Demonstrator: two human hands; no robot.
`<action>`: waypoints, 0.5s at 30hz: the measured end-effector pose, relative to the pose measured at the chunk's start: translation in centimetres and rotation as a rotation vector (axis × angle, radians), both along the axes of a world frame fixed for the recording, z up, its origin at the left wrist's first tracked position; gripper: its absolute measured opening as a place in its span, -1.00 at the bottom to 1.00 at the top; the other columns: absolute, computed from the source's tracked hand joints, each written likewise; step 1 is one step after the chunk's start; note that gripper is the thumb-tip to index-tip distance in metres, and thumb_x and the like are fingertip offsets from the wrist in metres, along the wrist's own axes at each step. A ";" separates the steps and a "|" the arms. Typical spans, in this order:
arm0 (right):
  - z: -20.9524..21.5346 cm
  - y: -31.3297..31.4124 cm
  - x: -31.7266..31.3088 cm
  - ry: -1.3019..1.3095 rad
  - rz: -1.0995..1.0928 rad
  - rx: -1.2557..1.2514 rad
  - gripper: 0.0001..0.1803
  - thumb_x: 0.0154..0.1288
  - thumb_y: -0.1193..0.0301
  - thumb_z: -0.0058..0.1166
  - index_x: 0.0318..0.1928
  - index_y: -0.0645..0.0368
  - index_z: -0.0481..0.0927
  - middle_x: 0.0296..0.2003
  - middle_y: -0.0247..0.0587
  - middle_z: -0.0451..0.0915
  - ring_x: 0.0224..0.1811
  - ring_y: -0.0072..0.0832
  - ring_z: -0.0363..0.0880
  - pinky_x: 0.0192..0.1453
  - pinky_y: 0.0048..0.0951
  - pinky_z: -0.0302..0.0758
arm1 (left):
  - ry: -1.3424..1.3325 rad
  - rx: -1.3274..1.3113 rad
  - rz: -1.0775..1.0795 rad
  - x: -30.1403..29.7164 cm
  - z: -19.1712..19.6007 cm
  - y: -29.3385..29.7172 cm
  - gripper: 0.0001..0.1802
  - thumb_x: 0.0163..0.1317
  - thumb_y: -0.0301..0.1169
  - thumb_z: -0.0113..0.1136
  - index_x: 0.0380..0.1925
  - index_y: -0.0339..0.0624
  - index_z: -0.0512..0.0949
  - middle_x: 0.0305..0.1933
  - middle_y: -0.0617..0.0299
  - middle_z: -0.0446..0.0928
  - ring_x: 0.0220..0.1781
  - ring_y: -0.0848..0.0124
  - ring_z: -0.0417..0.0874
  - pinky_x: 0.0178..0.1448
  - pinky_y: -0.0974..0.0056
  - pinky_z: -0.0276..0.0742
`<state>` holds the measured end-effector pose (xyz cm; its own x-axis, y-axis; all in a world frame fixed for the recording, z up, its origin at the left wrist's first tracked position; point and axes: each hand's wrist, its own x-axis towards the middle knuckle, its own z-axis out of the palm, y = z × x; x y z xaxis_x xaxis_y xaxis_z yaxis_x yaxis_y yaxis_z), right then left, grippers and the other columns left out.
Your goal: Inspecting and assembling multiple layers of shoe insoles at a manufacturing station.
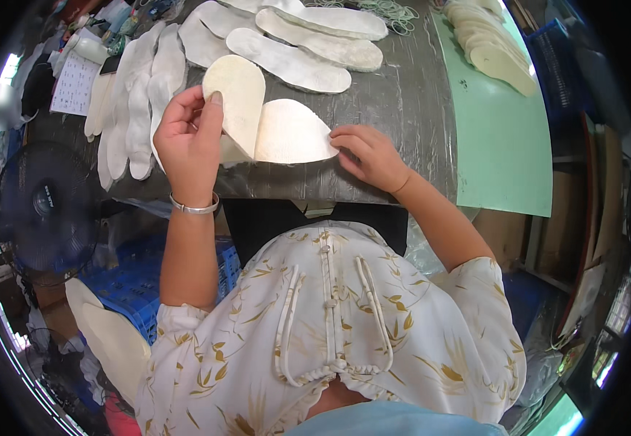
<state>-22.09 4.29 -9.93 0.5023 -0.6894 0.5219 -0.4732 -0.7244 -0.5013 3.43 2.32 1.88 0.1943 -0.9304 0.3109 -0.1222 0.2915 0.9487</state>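
Working at the dark table point(402, 102), keep to the strip on the near side of the white insoles point(286, 62). Note a blue crate point(126, 291) low on the left, contents not readable from this angle. Find the cream sheet point(237, 91) near the table's front edge, opened into a V; cannot tell whether folded or made of two pieces. With the left hand point(188, 145), hold firm, thumb in front and fingers behind, pinching the raised part. With the right hand point(375, 158), touching the outer tip of the lower part, probably best to steady lightly and avoid creasing; cannot tell the pressure of the thumb underneath. Notice last a white bottle point(90, 49) at the upper left, contents hidden
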 end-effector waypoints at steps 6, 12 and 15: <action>7.5 -1.3 1.3 -0.143 0.010 -0.287 -0.73 -0.12 0.56 0.22 -0.32 0.09 0.52 -0.18 -0.31 0.56 -0.15 -0.33 0.53 -0.06 -0.35 0.42 | 0.026 -0.068 0.188 5.4 2.1 -2.4 -0.77 0.22 -0.46 0.20 -0.20 -0.43 0.52 -0.34 0.22 0.58 -0.40 0.61 0.53 -0.33 0.53 0.43; 12.5 0.9 2.3 -0.022 0.254 -0.291 -0.68 -0.24 0.61 0.22 -0.36 0.10 0.49 -0.22 -0.33 0.55 -0.15 -0.32 0.53 -0.10 -0.33 0.45 | 0.155 -0.053 0.304 11.1 0.2 -6.7 -0.77 0.15 -0.51 0.22 -0.23 -0.46 0.52 -0.34 0.18 0.59 -0.39 0.56 0.57 -0.30 0.51 0.48; 12.5 1.7 2.5 0.007 0.282 -0.238 -0.68 -0.24 0.61 0.22 -0.36 0.12 0.48 -0.26 -0.33 0.54 -0.18 -0.32 0.52 -0.12 -0.33 0.45 | 0.172 -0.020 0.316 10.4 -1.1 -8.0 -0.78 0.12 -0.55 0.23 -0.25 -0.46 0.53 -0.34 0.17 0.59 -0.39 0.56 0.57 -0.30 0.51 0.47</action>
<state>-19.57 5.97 2.54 0.6594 -0.3832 0.6468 -0.2417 -0.9227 -0.3003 13.83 -5.72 0.78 0.5227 -0.8098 0.2666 -0.0485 0.2839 0.9576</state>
